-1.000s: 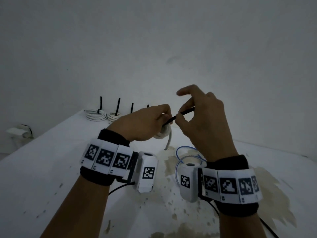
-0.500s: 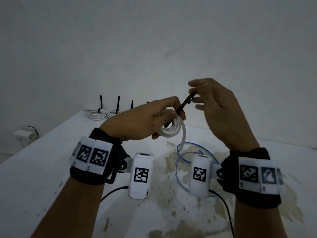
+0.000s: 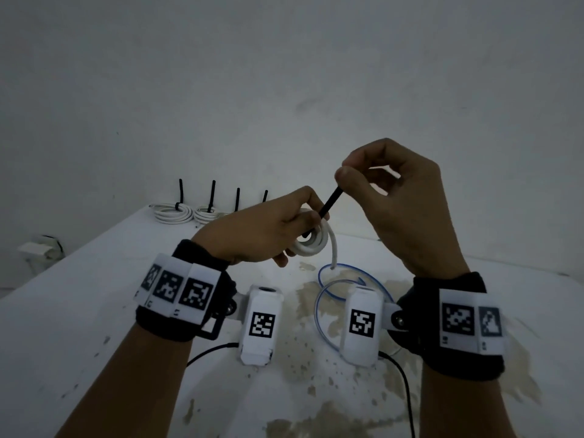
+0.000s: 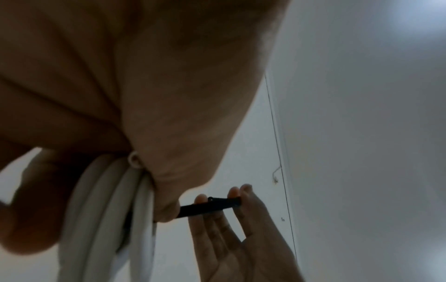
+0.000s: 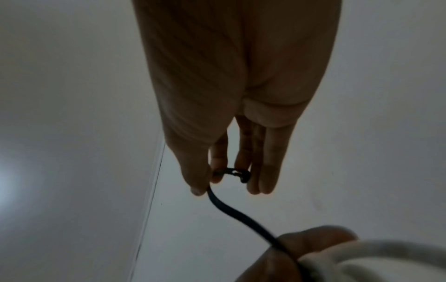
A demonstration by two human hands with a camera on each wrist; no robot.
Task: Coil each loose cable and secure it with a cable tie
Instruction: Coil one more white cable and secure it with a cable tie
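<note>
My left hand point(image 3: 268, 229) holds a small white cable coil point(image 3: 311, 246) above the table, fingers curled round its loops point(image 4: 113, 209). A loose end of the white cable hangs down from the coil. A black cable tie point(image 3: 328, 205) runs from the coil up and to the right. My right hand point(image 3: 395, 200) pinches the tie's free end between thumb and forefinger; the other fingers are loosely spread. The right wrist view shows the cable tie point(image 5: 231, 208) bending from my right fingertips point(image 5: 217, 175) down to the coil point(image 5: 376, 263).
A loose blue cable point(image 3: 331, 289) lies in loops on the stained white table point(image 3: 79, 327) below my hands. Several tied white coils point(image 3: 172, 211) with upright black tie tails sit at the far left edge by the wall. Black wrist-camera leads point(image 3: 401, 384) trail near me.
My right hand has re-gripped the tie's end and drawn it up and to the right. The left hand has turned the coil, showing its loops and hanging end.
</note>
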